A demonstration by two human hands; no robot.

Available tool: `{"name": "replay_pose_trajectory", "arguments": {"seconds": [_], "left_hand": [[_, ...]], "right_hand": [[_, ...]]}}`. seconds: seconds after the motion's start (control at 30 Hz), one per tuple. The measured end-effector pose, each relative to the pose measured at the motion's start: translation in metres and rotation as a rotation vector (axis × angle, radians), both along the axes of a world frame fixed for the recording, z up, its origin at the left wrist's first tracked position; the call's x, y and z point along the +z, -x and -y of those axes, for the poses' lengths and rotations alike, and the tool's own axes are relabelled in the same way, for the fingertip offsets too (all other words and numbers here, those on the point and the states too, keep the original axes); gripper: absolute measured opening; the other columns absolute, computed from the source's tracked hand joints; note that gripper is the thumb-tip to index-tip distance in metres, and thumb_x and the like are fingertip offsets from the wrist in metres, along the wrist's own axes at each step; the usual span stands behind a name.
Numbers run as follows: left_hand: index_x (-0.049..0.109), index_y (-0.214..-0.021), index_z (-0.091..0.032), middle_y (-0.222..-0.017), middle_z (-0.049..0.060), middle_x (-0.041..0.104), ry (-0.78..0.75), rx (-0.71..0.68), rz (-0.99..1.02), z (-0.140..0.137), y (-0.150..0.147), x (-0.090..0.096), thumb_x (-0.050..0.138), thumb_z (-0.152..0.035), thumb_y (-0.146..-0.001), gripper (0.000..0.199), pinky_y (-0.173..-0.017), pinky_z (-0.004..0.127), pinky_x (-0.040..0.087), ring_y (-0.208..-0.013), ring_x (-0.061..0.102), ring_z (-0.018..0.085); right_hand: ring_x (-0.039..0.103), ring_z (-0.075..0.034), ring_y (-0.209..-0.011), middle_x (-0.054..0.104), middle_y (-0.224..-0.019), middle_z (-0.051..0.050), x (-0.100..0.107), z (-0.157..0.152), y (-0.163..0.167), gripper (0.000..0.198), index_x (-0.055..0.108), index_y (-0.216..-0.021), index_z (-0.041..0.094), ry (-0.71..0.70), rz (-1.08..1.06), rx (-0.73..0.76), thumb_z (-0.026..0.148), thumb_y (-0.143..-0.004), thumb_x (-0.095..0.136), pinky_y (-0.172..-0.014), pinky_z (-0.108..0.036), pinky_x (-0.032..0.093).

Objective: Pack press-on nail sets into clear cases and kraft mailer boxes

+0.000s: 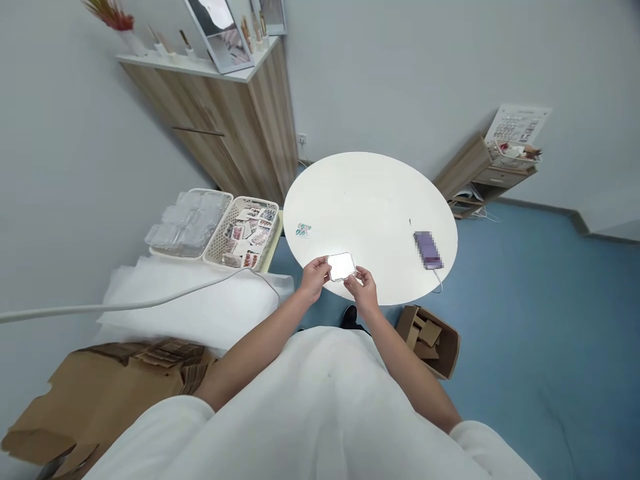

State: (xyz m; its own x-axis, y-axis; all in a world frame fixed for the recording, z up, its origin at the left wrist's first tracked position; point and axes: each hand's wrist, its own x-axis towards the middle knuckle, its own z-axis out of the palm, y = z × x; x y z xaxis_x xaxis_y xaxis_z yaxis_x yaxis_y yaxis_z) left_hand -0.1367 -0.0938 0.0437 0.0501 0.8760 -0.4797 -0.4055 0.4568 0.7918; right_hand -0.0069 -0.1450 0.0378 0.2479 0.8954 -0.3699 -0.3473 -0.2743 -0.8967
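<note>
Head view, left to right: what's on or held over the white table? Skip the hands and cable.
Colourful pieces → case → tiny dark item → purple device.

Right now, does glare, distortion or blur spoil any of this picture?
Head view: the small rectangular case between the left hand and right hand is bright white, probably glare; head view: the cabinet leans outward, likely lens distortion; head view: the purple device is pixelated into blocks.
</note>
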Motion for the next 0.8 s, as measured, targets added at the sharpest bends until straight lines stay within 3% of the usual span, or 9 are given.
{"name": "replay_pose_trajectory", "arguments": {"seconds": [0.2,0.33,0.53,0.7,0.8], "left_hand": [[0.051,-0.086,-0.018,-0.071,-0.002,0.058,0.054,-0.012,0.007,-0.007,-0.058,-0.003,0.064,-0.015,-0.053,0.036,-0.064,0.026,0.044,-0.061,0.054,0.008],[0.05,-0.082,-0.018,-0.075,-0.001,0.057,0.01,-0.142,-0.128,-0.011,-0.086,-0.005,0.068,-0.021,-0.056,0.032,-0.067,0.026,0.042,-0.071,0.057,0.011],[0.05,-0.11,-0.022,-0.096,0.004,0.058,-0.131,-0.269,-0.37,-0.031,-0.098,0.004,0.064,-0.038,-0.068,0.047,-0.074,0.03,0.041,-0.086,0.058,0.016],[0.061,-0.093,-0.017,-0.08,0.003,0.059,-0.17,-0.459,-0.418,-0.044,-0.106,0.009,0.062,-0.034,-0.07,0.029,-0.071,0.03,0.042,-0.072,0.058,0.014],[0.061,-0.084,-0.015,-0.075,0.003,0.06,-0.141,-0.512,-0.395,-0.044,-0.109,0.007,0.065,-0.031,-0.068,0.023,-0.068,0.03,0.042,-0.066,0.058,0.013]], "right_hand": [[0.062,-0.012,-0.072,0.054,-0.079,0.004,-0.002,-0.015,-0.041,0.046,0.046,-0.099,0.025,0.006,-0.066,-0.011,0.031,-0.06,0.071,-0.079,-0.035,0.051],[0.06,-0.011,-0.071,0.054,-0.078,0.004,-0.003,-0.03,-0.079,0.04,0.046,-0.094,0.024,0.01,-0.021,-0.066,0.028,-0.062,0.069,-0.077,-0.033,0.051],[0.055,-0.01,-0.07,0.057,-0.083,0.001,-0.003,-0.054,-0.141,0.029,0.058,-0.091,0.023,-0.016,0.041,0.133,0.033,-0.064,0.065,-0.071,-0.03,0.049],[0.052,-0.011,-0.07,0.061,-0.087,-0.001,-0.004,-0.072,-0.165,0.028,0.065,-0.092,0.023,-0.043,0.135,0.284,0.035,-0.067,0.063,-0.072,-0.031,0.046],[0.052,-0.012,-0.073,0.061,-0.087,-0.002,-0.005,-0.079,-0.167,0.031,0.064,-0.095,0.023,-0.054,0.162,0.276,0.036,-0.067,0.064,-0.073,-0.031,0.045]]}}
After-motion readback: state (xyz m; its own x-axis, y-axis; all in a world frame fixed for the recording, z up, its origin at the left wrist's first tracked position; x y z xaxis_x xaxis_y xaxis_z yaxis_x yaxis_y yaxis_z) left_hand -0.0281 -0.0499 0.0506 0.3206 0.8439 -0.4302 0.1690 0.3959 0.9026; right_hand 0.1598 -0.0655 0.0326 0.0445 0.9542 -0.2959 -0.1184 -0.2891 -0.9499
